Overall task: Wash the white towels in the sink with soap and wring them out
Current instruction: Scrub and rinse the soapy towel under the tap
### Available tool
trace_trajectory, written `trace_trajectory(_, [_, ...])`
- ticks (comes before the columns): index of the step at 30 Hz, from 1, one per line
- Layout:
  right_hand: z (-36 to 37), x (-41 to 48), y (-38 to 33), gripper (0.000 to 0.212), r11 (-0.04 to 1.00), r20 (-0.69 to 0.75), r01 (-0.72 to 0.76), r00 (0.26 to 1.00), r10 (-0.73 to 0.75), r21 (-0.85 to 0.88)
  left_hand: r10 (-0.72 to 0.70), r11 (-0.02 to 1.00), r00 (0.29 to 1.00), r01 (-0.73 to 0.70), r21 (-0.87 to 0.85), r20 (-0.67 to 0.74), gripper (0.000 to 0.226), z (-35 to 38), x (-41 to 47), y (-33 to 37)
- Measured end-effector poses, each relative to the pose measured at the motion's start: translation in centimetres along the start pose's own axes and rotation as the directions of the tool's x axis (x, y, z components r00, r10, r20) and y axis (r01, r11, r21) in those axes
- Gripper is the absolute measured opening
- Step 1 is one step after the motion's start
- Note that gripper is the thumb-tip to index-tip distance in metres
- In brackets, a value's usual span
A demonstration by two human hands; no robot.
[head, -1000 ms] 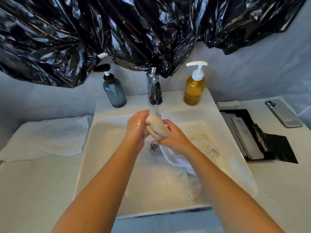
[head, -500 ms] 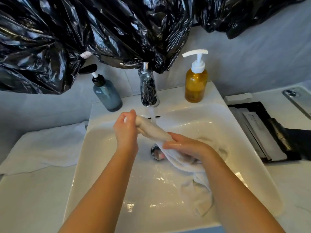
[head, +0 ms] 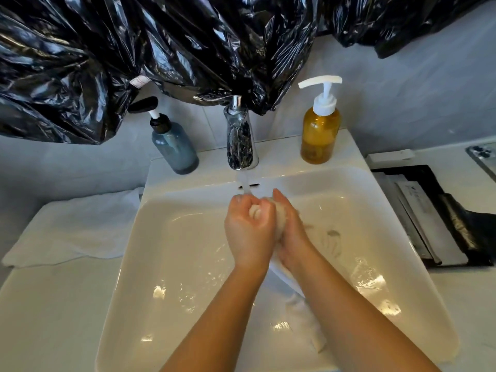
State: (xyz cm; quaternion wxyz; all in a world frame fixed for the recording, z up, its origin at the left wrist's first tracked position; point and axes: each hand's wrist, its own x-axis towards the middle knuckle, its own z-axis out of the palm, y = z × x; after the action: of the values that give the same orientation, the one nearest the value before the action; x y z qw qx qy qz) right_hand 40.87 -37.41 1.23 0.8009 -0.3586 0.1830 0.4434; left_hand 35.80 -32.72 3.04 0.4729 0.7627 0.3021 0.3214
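Note:
A wet white towel (head: 306, 315) is bunched between my two hands over the white sink (head: 171, 237), and its tail hangs down into the basin under my right forearm. My left hand (head: 247, 229) grips the bunched end with curled fingers. My right hand (head: 291, 232) presses against it from the right and wraps the towel. Water runs from the chrome faucet (head: 240, 138) onto my hands. A second white towel (head: 75, 229) lies flat on the counter left of the sink. An amber soap pump bottle (head: 320, 130) stands at the sink's back right.
A blue-grey pump bottle (head: 174, 146) stands at the back left of the sink. Black plastic sheeting (head: 134, 55) hangs above the faucet. A black tray with flat packets (head: 429, 218) lies on the counter to the right, and a phone (head: 483, 159) sits at the right edge.
My hands have come together under the running water, bunching the towel that was stretched between them. The view has shifted slightly.

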Motion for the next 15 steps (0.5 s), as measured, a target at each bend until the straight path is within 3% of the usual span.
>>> trace_trajectory(3, [0.5,0.2,1.5,0.026,0.997,-0.019,0.078,0.997,-0.077,0.026,-0.052,0.988,0.998,0.055,0.147,-0.028,0.024,0.7,2.5,-0.3])
trace_trajectory(7, [0.0,0.6,2.5,0.015,0.971,-0.062,0.198,0.976,-0.208,-0.135,-0.211,0.947,0.977,0.214,0.239,-0.04,0.024,-0.3,5.5,-1.8])
trace_trajectory(9, [-0.2,0.6,2.3,0.021,0.981,-0.062,0.174,0.982,-0.18,-0.082,-0.136,0.981,0.989,0.143,0.133,-0.061,0.022,-1.3,4.7,-2.3])
trace_trajectory(11, [-0.6,0.9,1.8,0.048,0.994,-0.069,0.109,0.992,-0.109,-0.003,0.048,0.995,0.998,-0.045,0.084,-0.034,0.019,-2.2,2.9,-2.5])
trace_trajectory(13, [-0.8,1.1,1.7,0.063,0.998,-0.077,0.07,0.995,-0.07,0.003,0.19,0.975,0.98,-0.196,0.104,0.06,0.015,-2.1,0.9,-2.7])
trace_trajectory(15, [-1.0,1.2,1.9,0.061,0.999,-0.054,0.05,0.997,-0.051,-0.016,0.182,0.968,0.98,-0.194,0.162,0.082,0.019,-0.9,-0.3,-2.7])
